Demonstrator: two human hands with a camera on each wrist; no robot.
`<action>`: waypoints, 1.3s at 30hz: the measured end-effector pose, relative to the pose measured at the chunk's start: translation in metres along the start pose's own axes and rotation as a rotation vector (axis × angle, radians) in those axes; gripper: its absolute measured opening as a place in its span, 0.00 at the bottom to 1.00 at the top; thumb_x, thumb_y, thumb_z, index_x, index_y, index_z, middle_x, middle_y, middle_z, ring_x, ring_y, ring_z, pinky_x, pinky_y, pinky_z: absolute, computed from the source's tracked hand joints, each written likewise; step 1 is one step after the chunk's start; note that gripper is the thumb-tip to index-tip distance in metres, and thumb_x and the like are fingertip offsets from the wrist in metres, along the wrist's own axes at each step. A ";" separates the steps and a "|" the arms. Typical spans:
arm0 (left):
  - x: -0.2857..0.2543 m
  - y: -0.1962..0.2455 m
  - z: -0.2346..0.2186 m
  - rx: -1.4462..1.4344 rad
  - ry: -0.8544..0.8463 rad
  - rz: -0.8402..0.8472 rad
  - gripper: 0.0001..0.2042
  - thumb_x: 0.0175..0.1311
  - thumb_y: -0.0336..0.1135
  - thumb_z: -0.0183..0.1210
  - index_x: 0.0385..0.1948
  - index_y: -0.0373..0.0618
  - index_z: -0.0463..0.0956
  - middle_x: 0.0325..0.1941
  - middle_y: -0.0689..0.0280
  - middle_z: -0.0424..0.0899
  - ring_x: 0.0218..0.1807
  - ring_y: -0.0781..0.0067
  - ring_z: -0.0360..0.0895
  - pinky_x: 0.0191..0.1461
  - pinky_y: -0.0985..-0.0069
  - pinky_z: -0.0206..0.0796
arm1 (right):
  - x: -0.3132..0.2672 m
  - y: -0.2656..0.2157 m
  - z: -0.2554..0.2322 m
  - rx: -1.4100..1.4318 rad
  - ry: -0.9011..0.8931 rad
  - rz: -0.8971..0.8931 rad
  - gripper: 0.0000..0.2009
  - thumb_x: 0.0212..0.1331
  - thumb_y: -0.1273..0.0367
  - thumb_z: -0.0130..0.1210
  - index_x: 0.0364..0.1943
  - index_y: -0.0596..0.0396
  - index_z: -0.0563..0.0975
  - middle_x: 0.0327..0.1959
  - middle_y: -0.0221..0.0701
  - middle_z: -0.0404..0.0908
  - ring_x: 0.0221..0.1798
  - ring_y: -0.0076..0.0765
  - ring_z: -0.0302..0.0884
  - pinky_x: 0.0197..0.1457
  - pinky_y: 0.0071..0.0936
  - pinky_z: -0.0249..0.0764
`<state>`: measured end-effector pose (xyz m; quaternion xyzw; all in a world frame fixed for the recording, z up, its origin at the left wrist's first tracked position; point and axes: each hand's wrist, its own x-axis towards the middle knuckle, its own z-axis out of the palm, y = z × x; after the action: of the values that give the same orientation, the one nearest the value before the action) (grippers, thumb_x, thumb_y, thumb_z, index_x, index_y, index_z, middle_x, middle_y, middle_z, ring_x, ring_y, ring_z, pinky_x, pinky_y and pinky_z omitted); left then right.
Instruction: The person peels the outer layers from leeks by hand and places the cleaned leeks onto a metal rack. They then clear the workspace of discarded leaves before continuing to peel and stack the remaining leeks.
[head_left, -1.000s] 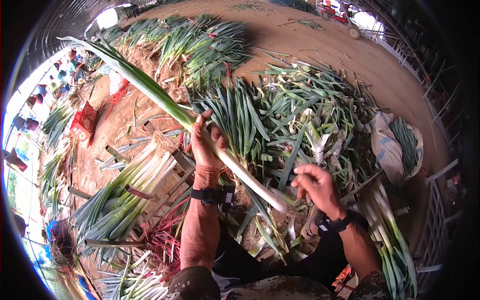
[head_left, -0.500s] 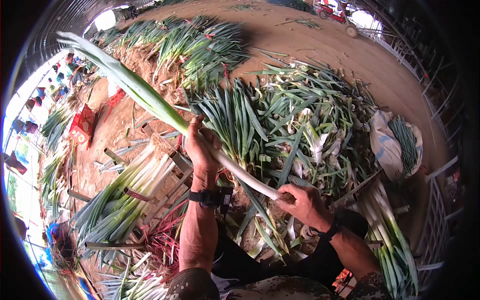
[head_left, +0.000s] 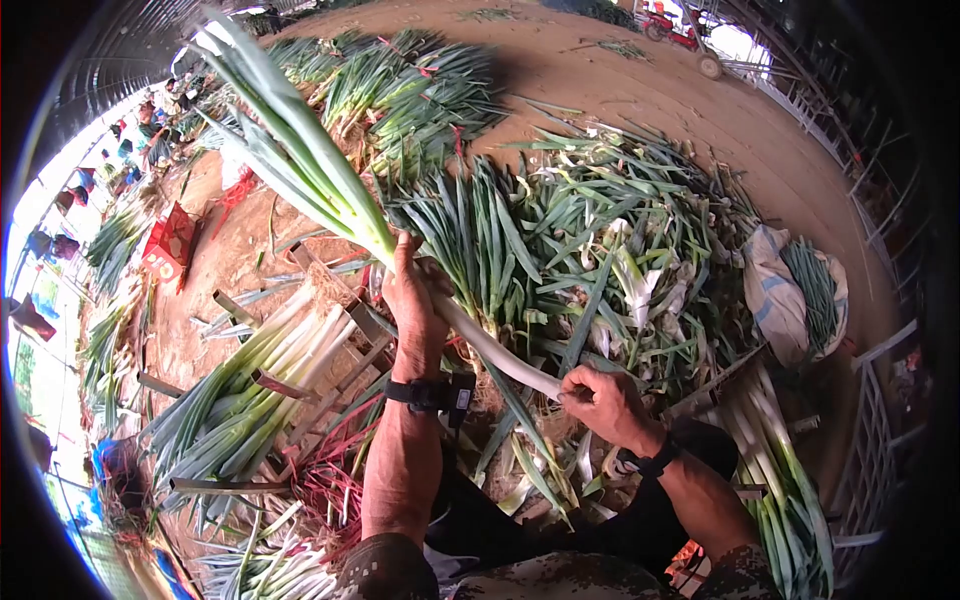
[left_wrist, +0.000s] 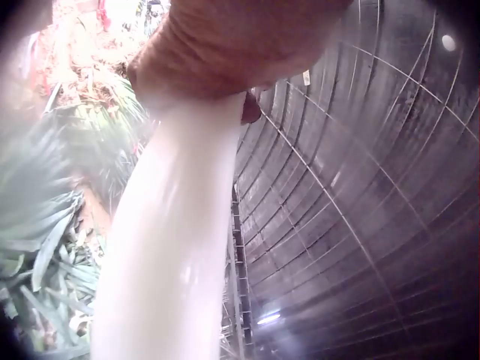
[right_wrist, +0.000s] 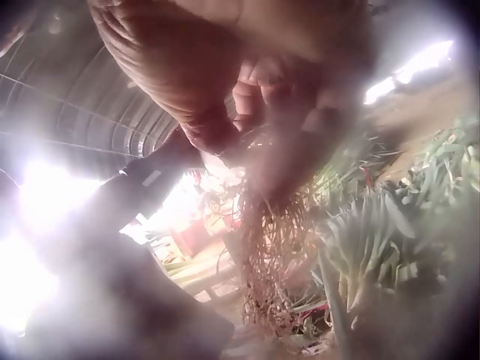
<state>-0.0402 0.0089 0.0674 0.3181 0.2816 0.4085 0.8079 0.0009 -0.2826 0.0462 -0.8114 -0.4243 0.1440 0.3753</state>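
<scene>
A long green onion slants across the front of the person, its green leaves fanned out toward the upper left. The left hand grips it where the white stalk meets the leaves. In the left wrist view the thick white stalk runs down from under that hand. At the root end, the right hand pinches with thumb and curled fingers. Stringy roots hang below those fingers in the right wrist view; the hand hides the tip of the stalk.
A bundle of green onions lies in a wooden rack at the left, near red strings. Loose leaves are heaped ahead, beside a white sack. More green onions lie at the right. A red box stands farther left.
The right hand, apart from the stalk at first, has come to the root end and pinches there. The leafy top has swung up and rightward, and its leaves have spread apart.
</scene>
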 end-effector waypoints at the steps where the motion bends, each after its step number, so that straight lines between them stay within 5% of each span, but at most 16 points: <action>1: 0.004 -0.003 -0.003 -0.077 -0.034 -0.048 0.17 0.67 0.49 0.61 0.44 0.43 0.77 0.21 0.70 0.71 0.18 0.77 0.70 0.20 0.78 0.63 | 0.000 -0.001 -0.001 -0.001 -0.002 0.026 0.09 0.57 0.70 0.65 0.38 0.58 0.79 0.29 0.36 0.84 0.31 0.32 0.84 0.38 0.29 0.78; 3: 0.003 -0.001 -0.003 -0.155 -0.075 -0.063 0.17 0.64 0.47 0.64 0.46 0.46 0.75 0.22 0.70 0.73 0.20 0.78 0.71 0.22 0.79 0.65 | 0.000 -0.003 -0.002 0.001 -0.008 0.050 0.08 0.57 0.70 0.65 0.38 0.58 0.79 0.29 0.37 0.84 0.31 0.32 0.84 0.37 0.29 0.78; 4: 0.000 -0.002 0.000 -0.165 -0.082 0.001 0.15 0.65 0.45 0.64 0.43 0.45 0.74 0.23 0.70 0.74 0.20 0.77 0.71 0.23 0.80 0.65 | 0.002 0.003 0.003 -0.006 0.064 0.021 0.10 0.54 0.68 0.66 0.37 0.53 0.78 0.30 0.38 0.84 0.32 0.46 0.85 0.34 0.37 0.77; 6: -0.006 -0.003 0.002 0.003 -0.080 0.107 0.13 0.67 0.42 0.65 0.37 0.45 0.72 0.24 0.70 0.74 0.20 0.78 0.71 0.23 0.80 0.65 | 0.001 -0.003 -0.002 -0.121 0.110 0.000 0.14 0.52 0.67 0.69 0.41 0.53 0.79 0.36 0.38 0.85 0.38 0.48 0.85 0.40 0.38 0.78; 11: -0.011 -0.022 0.002 0.005 -0.188 0.133 0.13 0.66 0.39 0.66 0.34 0.45 0.70 0.24 0.70 0.74 0.20 0.79 0.71 0.23 0.80 0.65 | 0.018 -0.020 -0.005 -0.331 0.287 -0.428 0.31 0.48 0.62 0.72 0.58 0.54 0.74 0.47 0.44 0.83 0.47 0.51 0.83 0.51 0.39 0.79; 15: -0.028 -0.030 0.013 -0.165 -0.319 0.046 0.12 0.68 0.39 0.64 0.36 0.43 0.70 0.22 0.68 0.72 0.21 0.73 0.71 0.27 0.76 0.68 | 0.018 0.008 0.018 -0.070 -0.196 0.047 0.27 0.59 0.57 0.64 0.58 0.57 0.73 0.38 0.51 0.83 0.41 0.60 0.83 0.45 0.44 0.78; 18: -0.030 -0.018 0.011 -0.255 -0.421 -0.064 0.22 0.69 0.47 0.61 0.49 0.35 0.72 0.20 0.67 0.71 0.21 0.70 0.71 0.31 0.71 0.72 | 0.006 0.026 0.024 -0.010 -0.328 0.123 0.25 0.60 0.56 0.62 0.56 0.57 0.74 0.34 0.51 0.83 0.40 0.61 0.82 0.44 0.45 0.78; 19: -0.028 -0.013 0.013 -0.277 -0.468 -0.056 0.29 0.69 0.52 0.60 0.56 0.32 0.69 0.19 0.67 0.70 0.21 0.70 0.71 0.32 0.70 0.73 | 0.002 0.035 0.031 -0.008 -0.339 0.090 0.24 0.61 0.54 0.61 0.55 0.56 0.76 0.35 0.50 0.83 0.40 0.60 0.82 0.44 0.45 0.78; 20: -0.029 -0.010 0.015 -0.294 -0.476 -0.014 0.25 0.71 0.52 0.57 0.56 0.40 0.70 0.20 0.66 0.74 0.23 0.73 0.70 0.35 0.70 0.74 | -0.007 0.043 0.035 0.020 -0.304 0.081 0.25 0.61 0.53 0.61 0.54 0.57 0.77 0.33 0.49 0.84 0.38 0.59 0.83 0.43 0.43 0.78; 22: -0.025 -0.011 0.008 -0.258 -0.546 -0.071 0.25 0.70 0.51 0.58 0.56 0.39 0.69 0.20 0.66 0.76 0.25 0.70 0.75 0.39 0.65 0.77 | -0.012 0.033 0.029 -0.104 -0.264 0.088 0.23 0.59 0.55 0.63 0.51 0.58 0.78 0.31 0.47 0.84 0.35 0.57 0.83 0.41 0.42 0.78; 25: -0.040 -0.015 0.010 -0.016 -0.703 -0.230 0.24 0.69 0.47 0.61 0.56 0.36 0.68 0.23 0.63 0.80 0.37 0.58 0.85 0.46 0.60 0.78 | -0.011 0.030 0.019 0.032 -0.120 0.091 0.19 0.57 0.59 0.66 0.47 0.58 0.80 0.30 0.46 0.83 0.34 0.55 0.84 0.38 0.40 0.78; 29: -0.071 -0.038 0.013 0.322 -1.003 -0.348 0.22 0.66 0.40 0.65 0.53 0.32 0.73 0.37 0.57 0.86 0.44 0.60 0.85 0.56 0.64 0.76 | 0.007 0.001 0.003 -0.037 0.005 0.046 0.16 0.57 0.62 0.68 0.42 0.58 0.81 0.28 0.42 0.84 0.30 0.45 0.84 0.35 0.37 0.77; 31: -0.078 -0.040 0.015 0.307 -1.074 -0.396 0.24 0.64 0.38 0.68 0.56 0.33 0.72 0.46 0.56 0.85 0.50 0.64 0.82 0.57 0.68 0.75 | 0.014 -0.011 -0.001 0.198 -0.025 0.060 0.16 0.57 0.61 0.68 0.41 0.59 0.80 0.27 0.39 0.84 0.29 0.40 0.83 0.36 0.37 0.77; 33: -0.079 -0.040 0.017 0.264 -1.035 -0.328 0.24 0.64 0.37 0.67 0.57 0.33 0.72 0.47 0.56 0.85 0.51 0.65 0.82 0.57 0.68 0.75 | 0.014 -0.019 -0.003 0.379 -0.059 0.118 0.19 0.57 0.58 0.69 0.40 0.60 0.80 0.27 0.35 0.83 0.30 0.34 0.83 0.36 0.35 0.76; 39: -0.078 -0.060 0.018 0.427 -0.826 -0.184 0.21 0.63 0.36 0.68 0.51 0.31 0.76 0.40 0.61 0.85 0.43 0.71 0.83 0.49 0.73 0.75 | 0.010 0.019 0.009 0.042 -0.152 0.116 0.28 0.50 0.49 0.72 0.45 0.58 0.80 0.28 0.33 0.82 0.31 0.32 0.79 0.39 0.34 0.76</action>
<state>-0.0379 -0.0894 0.0498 0.5868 0.0413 0.1074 0.8015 0.0125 -0.2770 0.0269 -0.8133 -0.4009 0.2352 0.3500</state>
